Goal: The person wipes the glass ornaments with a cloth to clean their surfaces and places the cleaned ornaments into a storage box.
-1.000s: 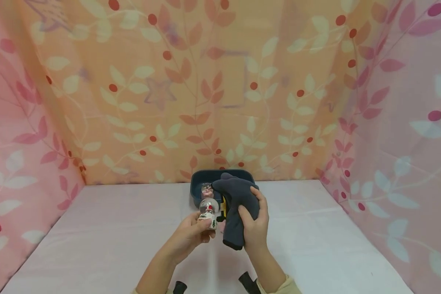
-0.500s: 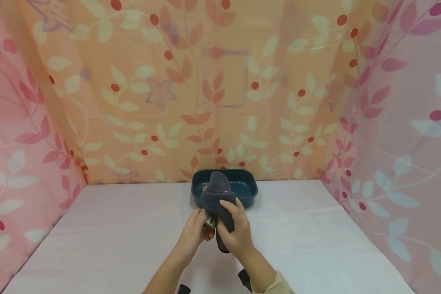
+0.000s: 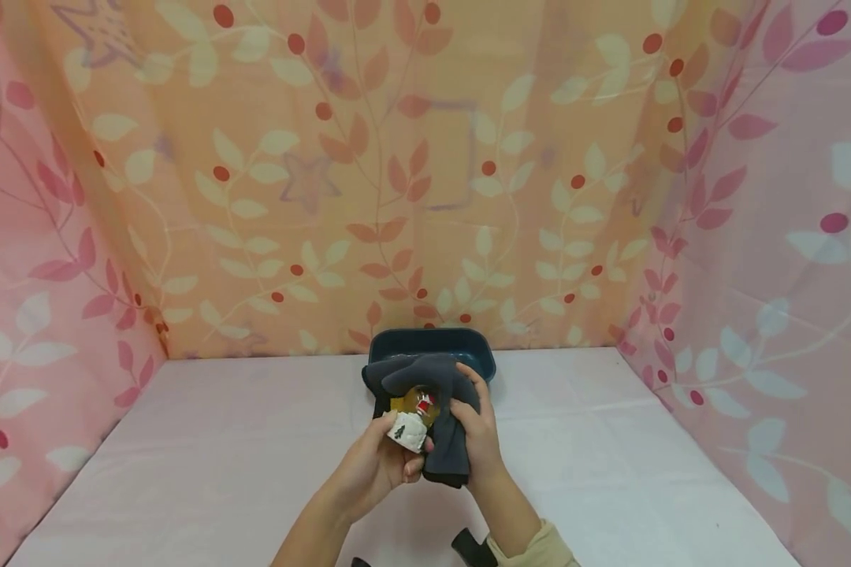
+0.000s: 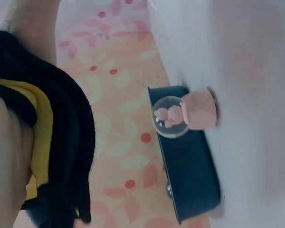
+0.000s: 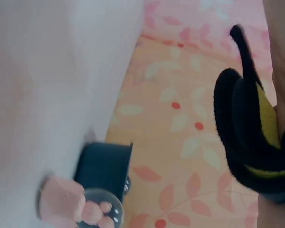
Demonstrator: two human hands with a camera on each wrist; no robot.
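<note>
In the head view, my left hand (image 3: 376, 468) grips the white base of a snow globe (image 3: 409, 431) with a small red figure inside its dome. My right hand (image 3: 481, 421) holds a dark grey cloth (image 3: 450, 449) with black edging, folded round the globe's dome. Its yellow underside shows behind the glass. Both wrist views show the cloth (image 4: 71, 128) close up; the globe in my hands is hidden there. A second snow globe (image 4: 199, 110), with a pink base and pink figure, stands upright on the table in front of the bin.
A dark blue rectangular bin (image 3: 431, 334) stands at the table's back edge, behind my hands. Part of another glass dome (image 4: 169, 189) shows over its rim in the left wrist view. Patterned curtains (image 3: 539, 197) enclose the white table (image 3: 220, 472) at the back and sides.
The cloth was right of the globe, then swung left across it and hid the dome. Now it lies round the dome, which shows again, and the globe is turned and tilted.
</note>
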